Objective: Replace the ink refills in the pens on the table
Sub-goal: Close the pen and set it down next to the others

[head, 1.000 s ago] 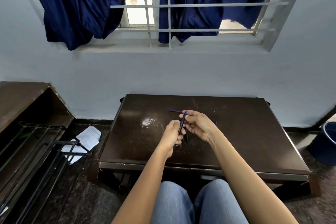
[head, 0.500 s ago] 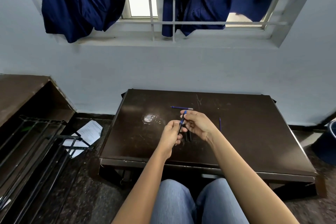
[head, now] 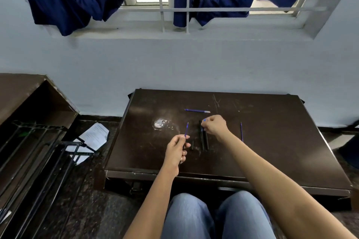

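Mid-swap on one pen, by the look of it. Gripped in the left hand point(head: 176, 150), with curled fingers round its lower end: a thin blue refill point(head: 186, 129), pointing up and away, held above the near left part of the desk point(head: 272, 151). No telling of any dark barrel inside the fist. Pinched in the closed fingers of the right hand point(head: 215, 126), raised just over the desk: a small blue piece point(head: 204, 120), perhaps a cap or tip, too small to name. Lying just below and beside that hand: two black pens point(head: 202, 140), side by side, lengthwise toward the body. Just left of them, a short black piece point(head: 192, 145), likely an unscrewed part. Further back, flat and crosswise, a spare refill point(head: 197, 111); near the right wrist on its outer side, another thin refill point(head: 241, 132), lying lengthwise.

Judged as the refill-handling step, with reassembly not yet done. Next, probably: bring both hands together, line the slim tip up with a narrow barrel mouth, slide it home without bending it, then close up; meanwhile keep used and fresh refills apart
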Tool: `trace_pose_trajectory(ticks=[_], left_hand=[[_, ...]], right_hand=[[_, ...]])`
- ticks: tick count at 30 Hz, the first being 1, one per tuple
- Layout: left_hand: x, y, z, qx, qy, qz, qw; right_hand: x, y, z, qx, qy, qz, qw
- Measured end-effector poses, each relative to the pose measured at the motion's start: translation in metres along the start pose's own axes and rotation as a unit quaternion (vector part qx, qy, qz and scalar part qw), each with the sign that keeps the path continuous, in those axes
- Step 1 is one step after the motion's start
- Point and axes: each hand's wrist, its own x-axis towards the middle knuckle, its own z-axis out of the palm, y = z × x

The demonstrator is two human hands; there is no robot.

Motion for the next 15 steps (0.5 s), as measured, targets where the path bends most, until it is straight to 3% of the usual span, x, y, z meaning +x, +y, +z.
trace_pose_trajectory(ticks=[2, 7, 15], left_hand=[[0.007, -0.003, -0.004, 0.005, 0.002, -0.015, 1.0], [0.02, -0.009, -0.007, 0.02, 0.002, -0.031, 0.999], [0.041, -0.017, -0.004, 0.02, 0.011, -0.058, 0.998]], right_hand=[[0.006, 0.015, 0.009, -0.131, -0.002, -0.032, 0.991], [0.015, 0.032, 0.034, -0.278, -0.038, -0.069, 0.957], [0.027, 0.048, 0.062, -0.345, -0.043, -0.057, 0.936]])
